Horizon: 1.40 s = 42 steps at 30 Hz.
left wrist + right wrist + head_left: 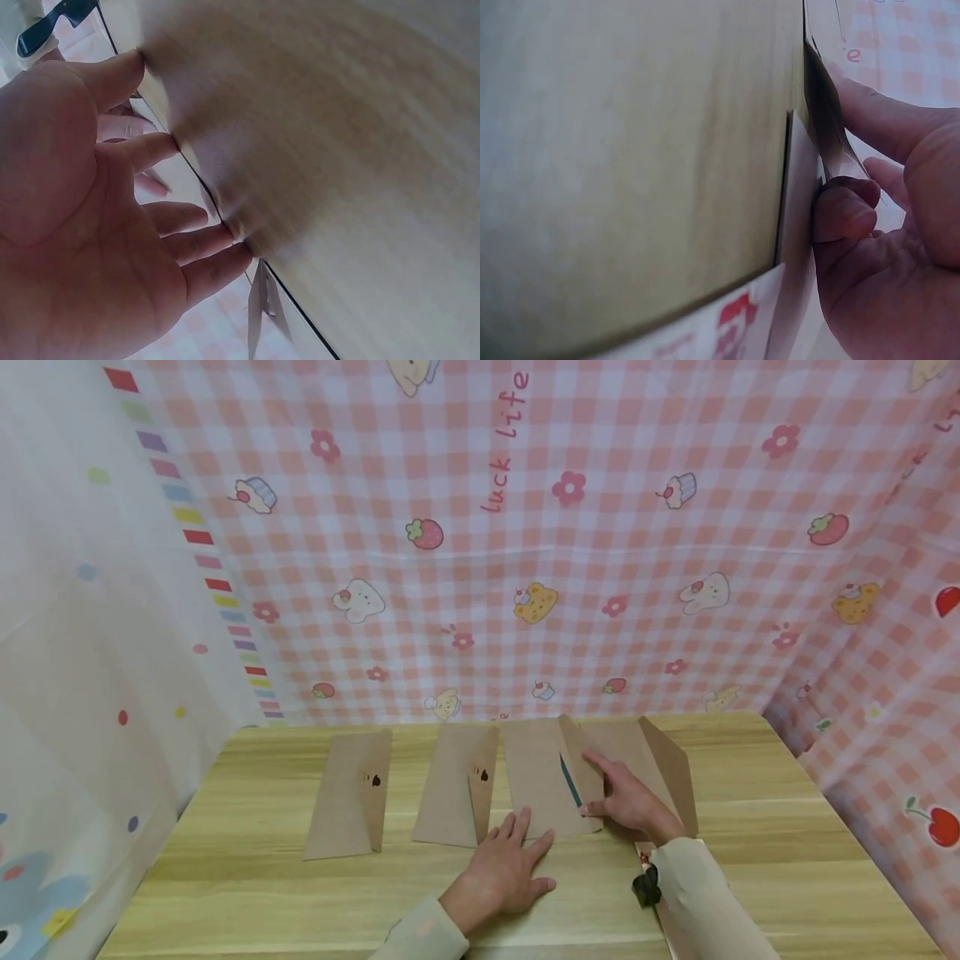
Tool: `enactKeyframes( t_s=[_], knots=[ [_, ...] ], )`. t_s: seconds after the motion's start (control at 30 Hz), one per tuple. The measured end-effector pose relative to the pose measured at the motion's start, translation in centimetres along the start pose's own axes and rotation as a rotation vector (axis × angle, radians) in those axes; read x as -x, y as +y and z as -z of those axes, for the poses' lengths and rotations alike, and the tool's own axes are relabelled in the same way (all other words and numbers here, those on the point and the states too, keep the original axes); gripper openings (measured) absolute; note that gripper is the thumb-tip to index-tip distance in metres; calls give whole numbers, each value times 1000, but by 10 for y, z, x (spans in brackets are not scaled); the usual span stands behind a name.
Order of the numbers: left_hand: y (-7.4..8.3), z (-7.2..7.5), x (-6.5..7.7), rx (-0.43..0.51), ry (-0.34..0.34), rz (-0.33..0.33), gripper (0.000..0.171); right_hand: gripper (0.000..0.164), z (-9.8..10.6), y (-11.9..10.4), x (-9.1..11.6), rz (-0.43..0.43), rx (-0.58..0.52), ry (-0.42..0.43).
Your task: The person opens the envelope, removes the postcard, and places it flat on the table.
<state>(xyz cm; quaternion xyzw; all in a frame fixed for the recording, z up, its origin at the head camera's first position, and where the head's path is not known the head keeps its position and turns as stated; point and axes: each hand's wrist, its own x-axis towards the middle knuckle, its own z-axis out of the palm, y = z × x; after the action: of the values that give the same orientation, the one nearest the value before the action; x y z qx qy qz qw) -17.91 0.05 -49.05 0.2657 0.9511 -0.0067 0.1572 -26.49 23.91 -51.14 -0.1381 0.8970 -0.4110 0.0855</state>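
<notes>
At the flap (pixel 574 747) of the third card (pixel 532 768), touching with right hand (pixel 626 797) with thumb and index held apart, other fingers curled; not telling from these views whether pinching or only pressing. At that card's near edge, resting left hand (pixel 510 864) with fingers spread apart, partly over bench (pixel 247 827). Possibly risking a stray crease, by pressing off the flap's fold; likely risking a skid of this thin card, by bracing too little with left hand. Could be catching the dark strip (pixel 570 779) beside the flap, by dragging thumb across it. Could be shoving fourth card (pixel 622 743), just to the right with flap raised, by brushing it with right wrist. Under right sleeve (pixel 701 893), seeing a flat printed item (pixel 643 854), plus a black object (pixel 647 887) at the cuff, likely getting in the forearm's way. Over to the left, seeing second card (pixel 446 785) and first card (pixel 333 797) with flaps partly raised, sitting apart from each other. Beyond bench, seeing gingham cloth (pixel 480 568) hanging close, limiting reach.
</notes>
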Motion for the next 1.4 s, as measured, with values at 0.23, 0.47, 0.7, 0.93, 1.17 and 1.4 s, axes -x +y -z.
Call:
enactKeyframes(
  t_s=[0.23, 0.47, 0.7, 0.93, 1.17, 1.4],
  knots=[
    [0, 1, 1, 7, 10, 2, 66, 89, 1, -2, 1, -13, -1, -6],
    [1, 2, 0, 28, 7, 6, 66, 84, 1, -3, 0, -49, -31, -11],
    [1, 2, -1, 52, 8, 4, 63, 83, 0, -4, -4, -77, -27, -8],
    [8, 10, -6, 122, 85, 34, 57, 85, 0, -7, -5, -110, -39, -15],
    [19, 14, -34, 112, 187, 140, 63, 86, -2, -6, -3, -136, -37, 7],
    [29, 13, -62, 175, 190, 280, 76, 91, -3, -5, -3, -143, -32, 12]
  ],
)
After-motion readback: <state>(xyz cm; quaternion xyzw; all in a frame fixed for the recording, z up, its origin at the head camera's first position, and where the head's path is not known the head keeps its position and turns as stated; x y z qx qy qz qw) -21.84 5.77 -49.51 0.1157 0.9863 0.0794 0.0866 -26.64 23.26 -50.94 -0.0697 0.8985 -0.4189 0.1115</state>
